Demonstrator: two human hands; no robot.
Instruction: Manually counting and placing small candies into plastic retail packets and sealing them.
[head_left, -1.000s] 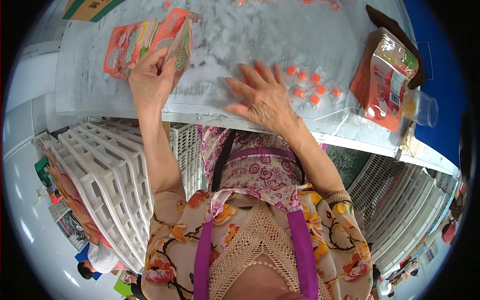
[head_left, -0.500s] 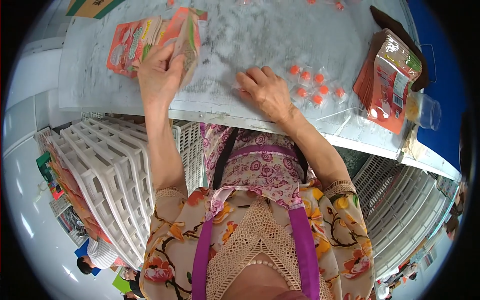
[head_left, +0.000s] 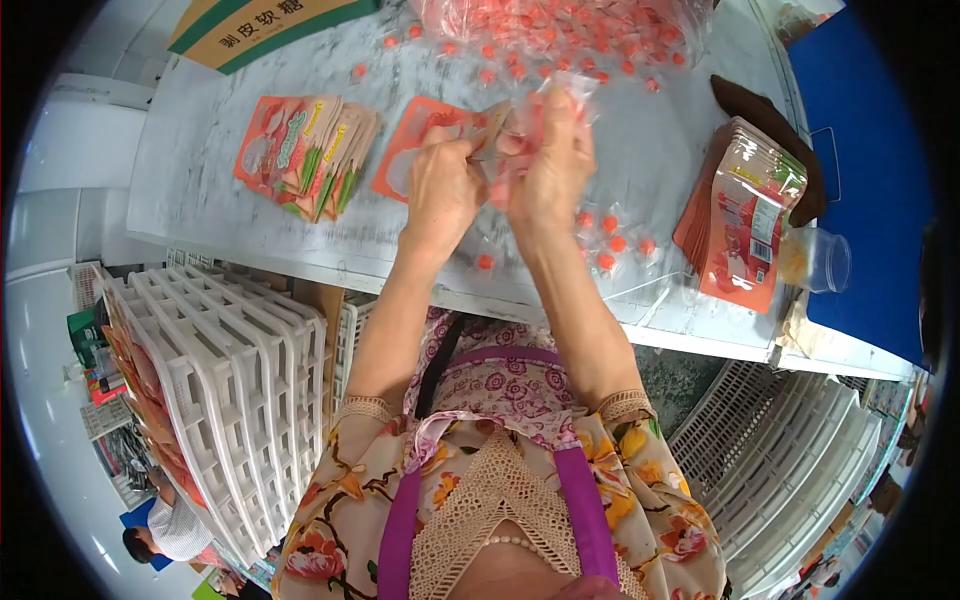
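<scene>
In front of me, my left hand (head_left: 445, 185) is closed on the edge of a red printed pouch (head_left: 405, 150), tilted over the table. Right beside it, my right hand (head_left: 555, 170), smeared by motion, grips clear-wrapped candies (head_left: 513, 150) against the pouch's opening. How many candies are in the grip cannot be made out. A fanned stack of similar pouches (head_left: 300, 150) lies to the left of my left hand. Several orange-red candies in clear wrappers (head_left: 617, 243) lie on the table near my right wrist, and a single one (head_left: 485, 262) sits below my hands.
A big clear bag (head_left: 560, 25) of wrapped candies lies at the far side, with loose ones spilled before it. A cardboard box (head_left: 270, 30) stands far left. At right are a thick pouch stack (head_left: 740, 220) and a clear jar (head_left: 828, 260). White crates (head_left: 230, 390) stand below the table.
My left hand has moved right, bringing a pouch away from the stack. My right hand has lifted from the table to the pouch with candies. The view now takes in the big bag.
</scene>
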